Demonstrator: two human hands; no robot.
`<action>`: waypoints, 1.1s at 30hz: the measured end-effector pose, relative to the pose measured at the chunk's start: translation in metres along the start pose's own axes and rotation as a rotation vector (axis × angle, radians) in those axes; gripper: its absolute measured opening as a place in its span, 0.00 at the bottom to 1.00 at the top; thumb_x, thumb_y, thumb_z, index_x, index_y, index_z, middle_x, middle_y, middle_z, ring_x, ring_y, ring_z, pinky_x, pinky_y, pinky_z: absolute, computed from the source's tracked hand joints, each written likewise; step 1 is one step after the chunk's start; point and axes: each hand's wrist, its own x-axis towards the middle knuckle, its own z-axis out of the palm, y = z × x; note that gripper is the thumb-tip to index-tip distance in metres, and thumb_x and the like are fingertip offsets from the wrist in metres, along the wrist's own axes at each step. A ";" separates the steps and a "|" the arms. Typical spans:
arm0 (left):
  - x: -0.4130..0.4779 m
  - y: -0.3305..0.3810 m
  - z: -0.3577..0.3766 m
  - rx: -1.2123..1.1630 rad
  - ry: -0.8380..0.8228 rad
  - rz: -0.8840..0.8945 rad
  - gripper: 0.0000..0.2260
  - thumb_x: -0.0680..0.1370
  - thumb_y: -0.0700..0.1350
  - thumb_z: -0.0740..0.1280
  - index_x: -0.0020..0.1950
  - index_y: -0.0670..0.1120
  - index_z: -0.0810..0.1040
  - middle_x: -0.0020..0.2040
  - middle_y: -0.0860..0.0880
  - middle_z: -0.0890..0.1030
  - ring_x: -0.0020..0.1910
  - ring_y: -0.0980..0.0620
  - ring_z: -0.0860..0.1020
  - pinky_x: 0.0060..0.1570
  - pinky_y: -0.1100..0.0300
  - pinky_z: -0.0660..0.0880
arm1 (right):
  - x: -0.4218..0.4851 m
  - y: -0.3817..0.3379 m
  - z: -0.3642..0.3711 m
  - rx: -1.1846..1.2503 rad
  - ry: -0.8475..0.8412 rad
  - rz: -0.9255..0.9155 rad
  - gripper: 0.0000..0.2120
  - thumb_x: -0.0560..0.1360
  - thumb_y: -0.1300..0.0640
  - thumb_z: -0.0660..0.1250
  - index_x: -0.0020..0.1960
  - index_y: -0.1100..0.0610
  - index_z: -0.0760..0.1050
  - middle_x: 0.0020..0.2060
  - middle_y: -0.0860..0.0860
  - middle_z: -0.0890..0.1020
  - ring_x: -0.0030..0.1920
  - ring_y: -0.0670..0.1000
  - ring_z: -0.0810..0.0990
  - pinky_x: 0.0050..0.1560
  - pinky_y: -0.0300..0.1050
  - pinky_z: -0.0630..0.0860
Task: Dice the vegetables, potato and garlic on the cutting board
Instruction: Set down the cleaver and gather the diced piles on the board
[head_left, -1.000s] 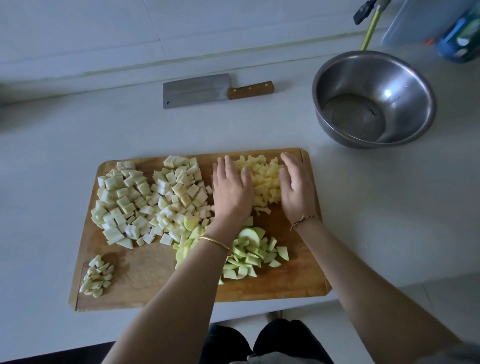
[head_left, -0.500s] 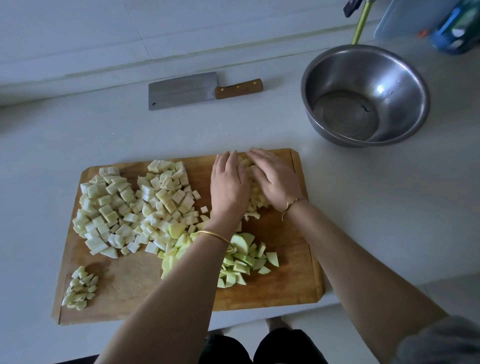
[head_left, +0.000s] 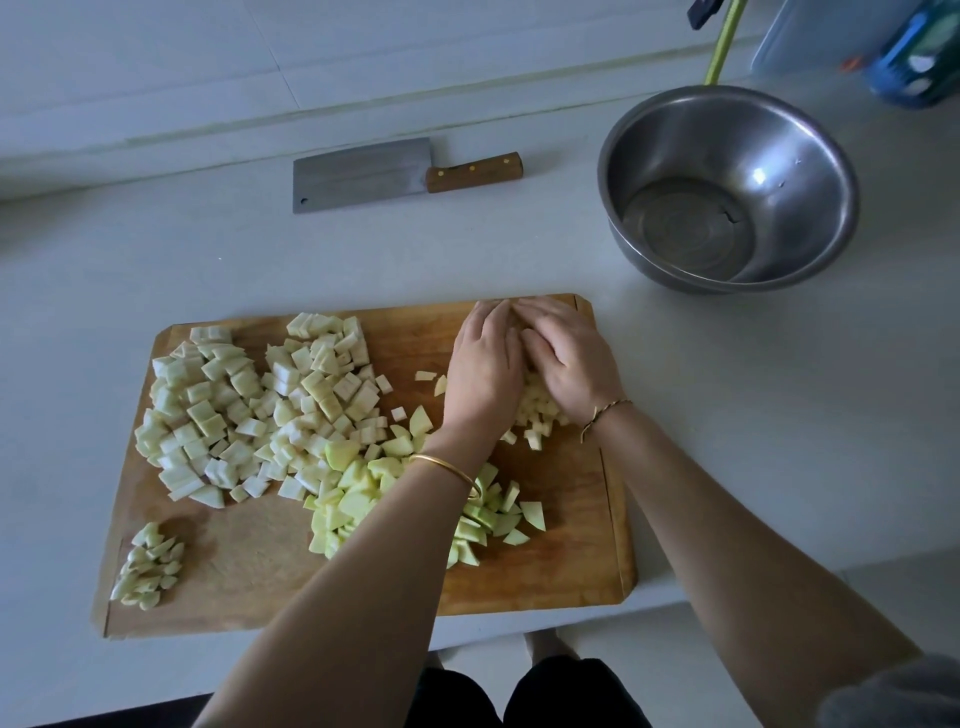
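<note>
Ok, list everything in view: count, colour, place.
board: one, brown, counter's near edge
counter: one, white, under everything
pale dice: one pile, off-white, board's left half
green pieces: one pile, light green, board's near middle
garlic: one small pile, pale, board's near left corner
potato dice: one pile, yellowish, board's far right
cleaver: one, steel, wooden handle, behind board
bowl: one, steel, counter's far right
green handle: one, top right
blue item: one, top right corner
left hand: cupped on potato dice
right hand: cupped on potato dice
</note>
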 end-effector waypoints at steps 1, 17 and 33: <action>0.000 0.002 -0.002 -0.010 -0.013 -0.010 0.17 0.82 0.40 0.54 0.70 0.38 0.69 0.70 0.43 0.70 0.71 0.48 0.65 0.72 0.59 0.57 | -0.001 0.000 -0.001 -0.001 0.000 0.004 0.26 0.77 0.48 0.52 0.64 0.63 0.76 0.62 0.56 0.78 0.66 0.56 0.73 0.68 0.52 0.69; -0.007 0.005 -0.051 -0.463 0.058 -0.312 0.17 0.83 0.43 0.53 0.71 0.42 0.69 0.69 0.47 0.73 0.68 0.53 0.69 0.69 0.55 0.65 | -0.001 -0.012 -0.025 0.167 -0.004 0.135 0.17 0.82 0.55 0.56 0.67 0.60 0.73 0.64 0.54 0.77 0.67 0.51 0.72 0.66 0.41 0.67; -0.011 -0.008 -0.066 0.497 -0.184 -0.141 0.11 0.74 0.28 0.56 0.52 0.38 0.74 0.53 0.43 0.72 0.55 0.44 0.70 0.48 0.53 0.73 | 0.001 0.000 -0.035 0.149 0.074 0.154 0.27 0.74 0.77 0.52 0.72 0.67 0.60 0.64 0.63 0.75 0.64 0.57 0.75 0.63 0.35 0.68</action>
